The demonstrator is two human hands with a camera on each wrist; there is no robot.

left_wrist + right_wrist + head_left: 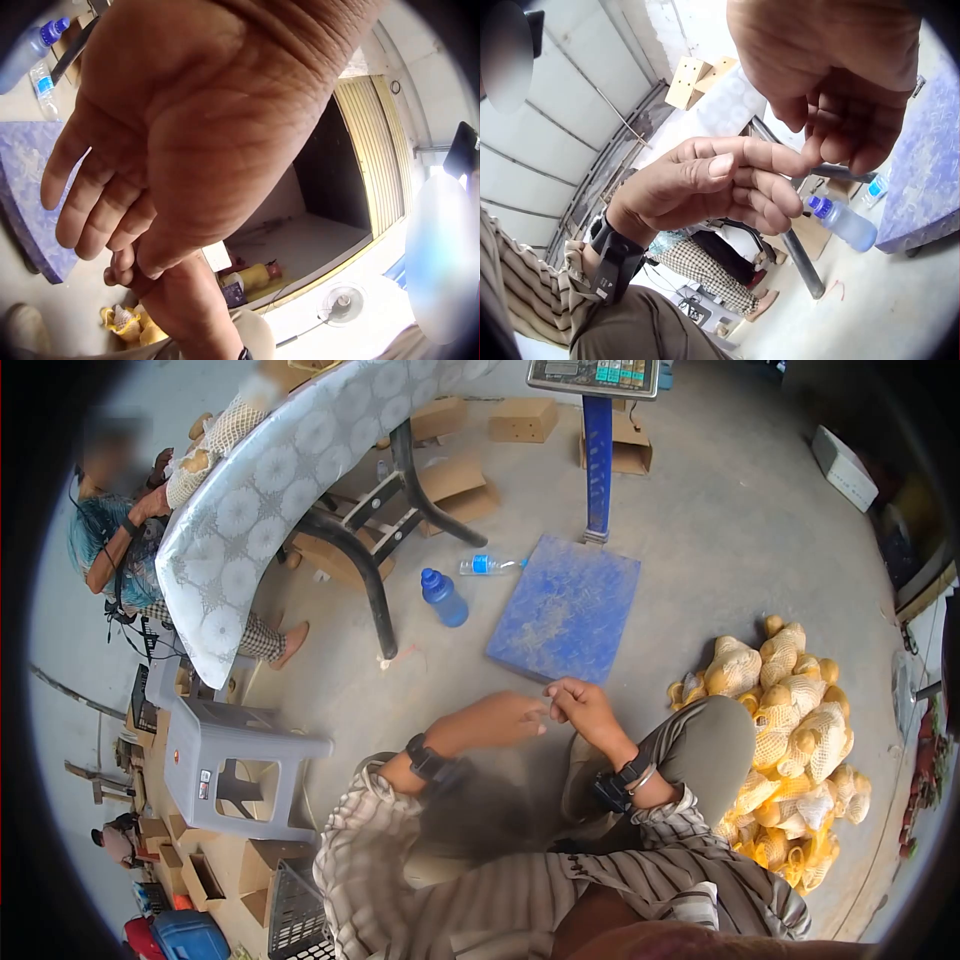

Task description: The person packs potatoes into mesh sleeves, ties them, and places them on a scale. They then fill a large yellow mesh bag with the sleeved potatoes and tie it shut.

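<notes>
My left hand (505, 720) is held over my lap with its fingers fairly straight and nothing in its palm, as the left wrist view shows. Facing it, my right hand (588, 712) has its fingers curled inward. In the right wrist view, the curled fingertips (814, 146) of the right hand overlap the tip of the left index finger. No object shows between the two hands. Just beyond them lies the blue platform (570, 610) of a floor scale, its post rising to a display (595, 374).
Netted bags of potato-like produce (800, 730) are piled at right. A blue-capped bottle (444, 598) and a clear bottle (485, 565) are near the scale. At left are a grey stool (235, 760) and a cloth-covered table (260, 500), where another person (120, 550) handles a netted bag.
</notes>
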